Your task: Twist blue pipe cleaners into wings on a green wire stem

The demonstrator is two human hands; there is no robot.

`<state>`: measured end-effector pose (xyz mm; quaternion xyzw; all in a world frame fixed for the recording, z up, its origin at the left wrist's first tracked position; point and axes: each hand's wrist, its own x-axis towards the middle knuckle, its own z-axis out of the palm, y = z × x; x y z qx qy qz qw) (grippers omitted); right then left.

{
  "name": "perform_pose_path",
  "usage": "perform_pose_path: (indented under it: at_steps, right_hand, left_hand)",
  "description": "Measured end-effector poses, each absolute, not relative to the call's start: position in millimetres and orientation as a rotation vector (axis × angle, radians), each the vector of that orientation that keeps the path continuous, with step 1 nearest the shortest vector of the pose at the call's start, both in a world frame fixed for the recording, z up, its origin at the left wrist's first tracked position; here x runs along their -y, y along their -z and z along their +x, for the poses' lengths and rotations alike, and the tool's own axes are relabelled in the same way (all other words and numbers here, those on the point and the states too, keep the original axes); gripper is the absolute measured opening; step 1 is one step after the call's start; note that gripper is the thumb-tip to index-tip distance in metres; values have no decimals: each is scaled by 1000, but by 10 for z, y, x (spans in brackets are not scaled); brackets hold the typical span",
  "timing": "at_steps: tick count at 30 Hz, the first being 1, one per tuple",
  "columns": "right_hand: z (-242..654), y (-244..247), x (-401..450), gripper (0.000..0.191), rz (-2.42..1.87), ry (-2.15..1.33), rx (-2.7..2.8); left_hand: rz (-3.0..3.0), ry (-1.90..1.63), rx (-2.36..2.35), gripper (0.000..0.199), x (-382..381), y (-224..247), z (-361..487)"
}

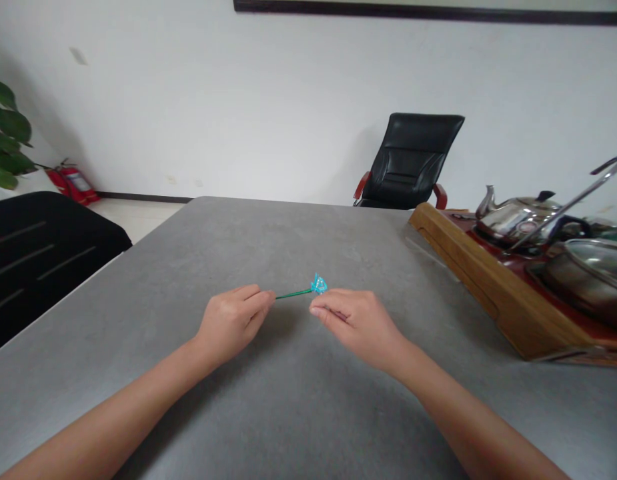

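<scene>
**Left hand [231, 325] pinches one teal flower [318, 285] above the grey desk [298, 413]!**
Head view: left fingers [258, 298] narrow on the green stem [293, 293], flower just beside the right hand [355, 327], its right fingers [328, 310] curled, holding nothing. Off right, one steel kettle [513, 217] on a wooden tea tray [488, 300]; beyond, one black chair [408, 160], one red fire extinguisher [73, 185], label too small to read.

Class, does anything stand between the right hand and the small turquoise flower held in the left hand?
Nothing visible does: the right hand sits just below and beside the turquoise flower, whose green stem runs into the left hand.
</scene>
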<state>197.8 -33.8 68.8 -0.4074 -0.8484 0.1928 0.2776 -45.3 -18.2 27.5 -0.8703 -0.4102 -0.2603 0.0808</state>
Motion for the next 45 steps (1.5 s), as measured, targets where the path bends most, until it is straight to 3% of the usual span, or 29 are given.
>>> perform_pose_path:
  at_steps: [9, 20, 45]
  right_hand:
    - [1916, -442, 285, 21, -1153, -636, 2266]
    - [1903, 124, 63, 25, -1239, -1092, 1834]
    - [1895, 118, 45, 25, -1165, -1104, 1822]
  left_hand:
    - [-2696, 1103, 1552, 18, 204, -335, -396]
    - [-2826, 1184, 1265, 19, 203, -74, -356]
    - [-2776, 1148, 1119, 17, 196, -9, -389]
